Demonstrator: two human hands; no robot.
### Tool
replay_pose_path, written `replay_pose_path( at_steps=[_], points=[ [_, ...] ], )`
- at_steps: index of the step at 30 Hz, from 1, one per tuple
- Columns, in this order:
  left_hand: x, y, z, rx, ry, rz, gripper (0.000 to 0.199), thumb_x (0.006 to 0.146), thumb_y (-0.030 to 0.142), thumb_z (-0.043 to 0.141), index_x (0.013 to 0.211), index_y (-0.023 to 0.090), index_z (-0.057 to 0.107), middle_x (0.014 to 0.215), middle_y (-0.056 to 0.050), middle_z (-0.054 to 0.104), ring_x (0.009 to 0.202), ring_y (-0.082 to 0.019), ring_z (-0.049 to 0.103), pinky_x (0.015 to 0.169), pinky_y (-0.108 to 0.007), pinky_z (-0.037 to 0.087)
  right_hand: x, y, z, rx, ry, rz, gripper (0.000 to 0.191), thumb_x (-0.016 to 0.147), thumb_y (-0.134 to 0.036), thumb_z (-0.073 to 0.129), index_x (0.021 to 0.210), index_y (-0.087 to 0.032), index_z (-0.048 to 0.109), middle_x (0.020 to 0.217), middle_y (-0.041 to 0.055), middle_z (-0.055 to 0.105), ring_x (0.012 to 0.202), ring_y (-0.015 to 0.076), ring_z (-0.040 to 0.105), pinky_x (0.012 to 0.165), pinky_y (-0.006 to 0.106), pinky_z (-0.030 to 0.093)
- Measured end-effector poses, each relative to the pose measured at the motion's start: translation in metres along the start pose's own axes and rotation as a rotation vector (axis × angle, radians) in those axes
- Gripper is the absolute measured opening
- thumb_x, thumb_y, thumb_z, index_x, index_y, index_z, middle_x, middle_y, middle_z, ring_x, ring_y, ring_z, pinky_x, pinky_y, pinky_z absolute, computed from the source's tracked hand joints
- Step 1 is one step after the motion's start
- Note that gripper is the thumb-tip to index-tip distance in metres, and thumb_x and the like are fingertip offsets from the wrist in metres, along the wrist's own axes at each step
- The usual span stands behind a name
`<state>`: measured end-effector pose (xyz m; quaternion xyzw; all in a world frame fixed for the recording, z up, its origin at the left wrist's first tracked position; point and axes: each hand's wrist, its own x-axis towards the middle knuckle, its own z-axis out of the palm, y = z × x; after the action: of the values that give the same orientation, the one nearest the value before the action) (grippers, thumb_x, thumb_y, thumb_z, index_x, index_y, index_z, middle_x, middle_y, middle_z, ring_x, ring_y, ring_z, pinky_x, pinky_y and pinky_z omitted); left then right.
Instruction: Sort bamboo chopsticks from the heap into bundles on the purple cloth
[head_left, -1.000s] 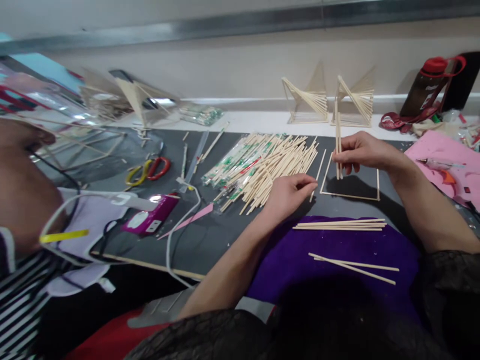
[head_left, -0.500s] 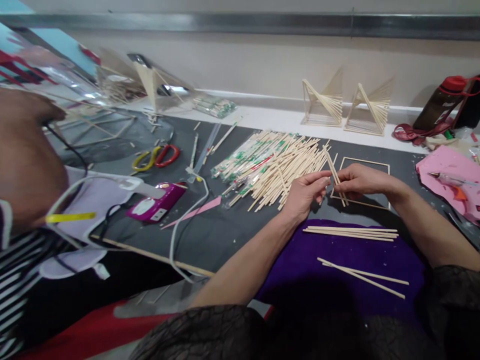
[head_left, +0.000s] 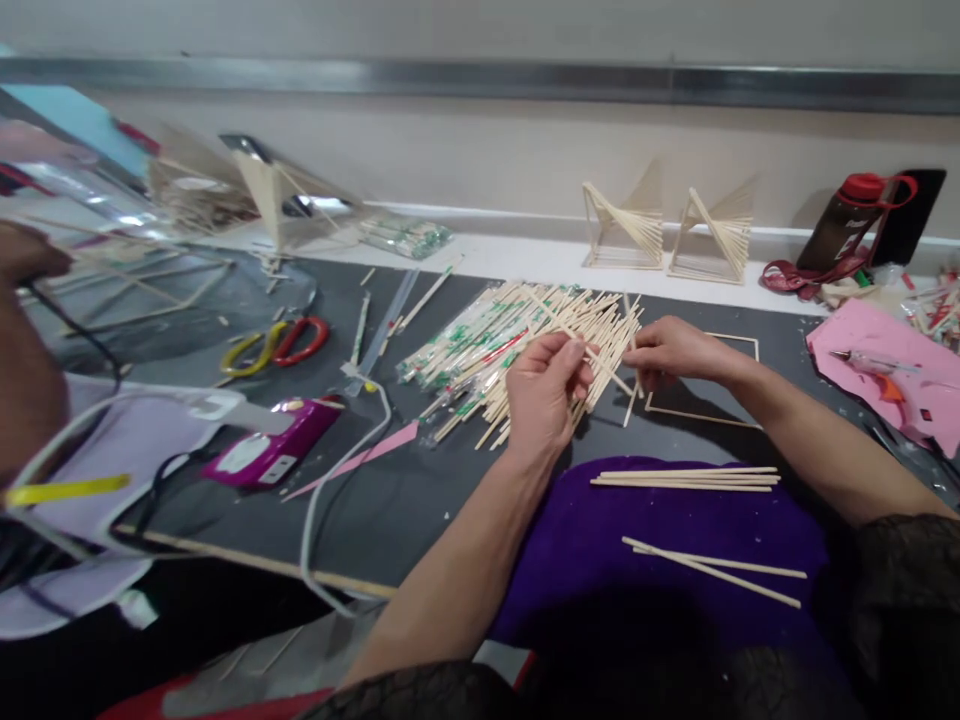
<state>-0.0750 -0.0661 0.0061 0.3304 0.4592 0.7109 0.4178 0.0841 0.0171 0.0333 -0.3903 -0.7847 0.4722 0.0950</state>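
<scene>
My left hand (head_left: 547,385) pinches a thin wooden stick (head_left: 611,371) over the right part of a loose stick pile (head_left: 495,345). Beside it my right hand (head_left: 664,350) has its fingers closed round sticks (head_left: 631,400) that point down toward the grey table. A square stick frame (head_left: 701,415) lies under my right forearm. On the purple cloth (head_left: 570,560) rest a row of several sticks (head_left: 686,480) and, nearer me, two crossed sticks (head_left: 720,569).
Two twisted stick models (head_left: 626,228) (head_left: 712,235) stand by the wall. Scissors (head_left: 277,345), a purple device (head_left: 274,440) and a white cable (head_left: 319,500) lie left. A glue gun (head_left: 877,375) rests on pink material (head_left: 840,335), near a bottle (head_left: 840,220). Another person's arm (head_left: 26,350) is at far left.
My hands have moved apart. The left one now holds a stick over the pile, while the right has shifted slightly left. The camera view has also shifted.
</scene>
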Motion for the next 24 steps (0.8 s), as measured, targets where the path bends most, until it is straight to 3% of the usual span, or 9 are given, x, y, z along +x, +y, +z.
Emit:
replay_pose_path(
  at_steps=[3, 7, 11, 14, 17, 19, 22, 24],
  points=[
    [-0.003, 0.002, -0.002, 0.048, -0.005, -0.024, 0.037, 0.058, 0.039, 0.086, 0.077, 0.014, 0.066, 0.066, 0.001, 0.069, 0.042, -0.004, 0.048, 0.036, -0.014, 0.033, 0.005, -0.010, -0.004, -0.028, 0.074, -0.043, 0.018, 0.082, -0.021, 0.061, 0.067, -0.014, 0.068, 0.057, -0.0001, 0.063, 0.050, 0.0093, 0.060, 0.048, 0.020, 0.039],
    [-0.007, -0.006, -0.004, 0.151, -0.089, -0.119, 0.033, 0.061, 0.037, 0.083, 0.082, 0.013, 0.072, 0.063, 0.001, 0.067, 0.044, -0.004, 0.047, 0.039, -0.014, 0.034, -0.006, -0.011, -0.003, 0.301, 0.081, -0.180, 0.022, 0.078, -0.029, 0.066, 0.093, -0.017, 0.076, 0.072, -0.0003, 0.069, 0.058, 0.0100, 0.061, 0.048, 0.020, 0.041],
    [-0.008, -0.013, -0.006, 0.271, -0.171, -0.142, 0.028, 0.066, 0.037, 0.080, 0.079, 0.013, 0.073, 0.053, 0.003, 0.059, 0.045, -0.005, 0.046, 0.042, -0.015, 0.034, -0.013, -0.006, 0.010, 0.406, 0.102, -0.300, 0.018, 0.073, -0.034, 0.070, 0.079, -0.017, 0.074, 0.066, -0.0016, 0.065, 0.056, 0.0074, 0.054, 0.049, 0.019, 0.040],
    [-0.011, -0.011, -0.011, 0.321, -0.212, -0.122, 0.031, 0.072, 0.039, 0.076, 0.092, 0.015, 0.074, 0.061, 0.001, 0.063, 0.051, -0.007, 0.053, 0.044, -0.016, 0.038, -0.011, -0.003, 0.007, 0.406, 0.174, -0.330, 0.015, 0.074, -0.032, 0.069, 0.075, -0.017, 0.071, 0.067, -0.0017, 0.065, 0.057, 0.0071, 0.056, 0.049, 0.018, 0.041],
    [-0.019, -0.005, -0.021, 0.417, -0.269, 0.011, 0.034, 0.079, 0.037, 0.072, 0.108, 0.019, 0.072, 0.085, -0.004, 0.070, 0.065, -0.010, 0.062, 0.050, -0.018, 0.046, 0.002, 0.005, -0.023, 0.389, 0.444, -0.308, 0.014, 0.075, -0.030, 0.067, 0.080, -0.017, 0.069, 0.067, -0.0019, 0.065, 0.057, 0.0085, 0.060, 0.046, 0.018, 0.042],
    [-0.026, -0.002, -0.028, 0.496, -0.321, 0.154, 0.024, 0.083, 0.030, 0.069, 0.104, 0.021, 0.074, 0.099, -0.006, 0.071, 0.071, -0.011, 0.065, 0.055, -0.019, 0.050, 0.019, 0.017, -0.054, 0.336, 0.677, -0.280, 0.011, 0.074, -0.027, 0.067, 0.078, -0.017, 0.066, 0.070, -0.0009, 0.066, 0.058, 0.0090, 0.062, 0.045, 0.017, 0.041],
    [-0.031, -0.005, -0.035, 0.578, -0.429, 0.328, 0.015, 0.086, 0.021, 0.064, 0.095, 0.022, 0.075, 0.101, -0.006, 0.071, 0.075, -0.011, 0.067, 0.059, -0.019, 0.053, 0.050, 0.039, -0.096, 0.288, 0.898, -0.164, 0.007, 0.077, -0.023, 0.065, 0.075, -0.016, 0.064, 0.067, -0.0016, 0.063, 0.055, 0.0081, 0.061, 0.042, 0.016, 0.039],
    [-0.033, -0.009, -0.036, 0.612, -0.511, 0.421, 0.016, 0.086, 0.016, 0.063, 0.094, 0.021, 0.075, 0.096, -0.006, 0.073, 0.076, -0.012, 0.069, 0.057, -0.018, 0.053, 0.070, 0.052, -0.114, 0.237, 0.993, -0.090, 0.009, 0.079, -0.021, 0.062, 0.071, -0.016, 0.062, 0.064, -0.0018, 0.061, 0.054, 0.0077, 0.060, 0.042, 0.016, 0.039]
  ],
)
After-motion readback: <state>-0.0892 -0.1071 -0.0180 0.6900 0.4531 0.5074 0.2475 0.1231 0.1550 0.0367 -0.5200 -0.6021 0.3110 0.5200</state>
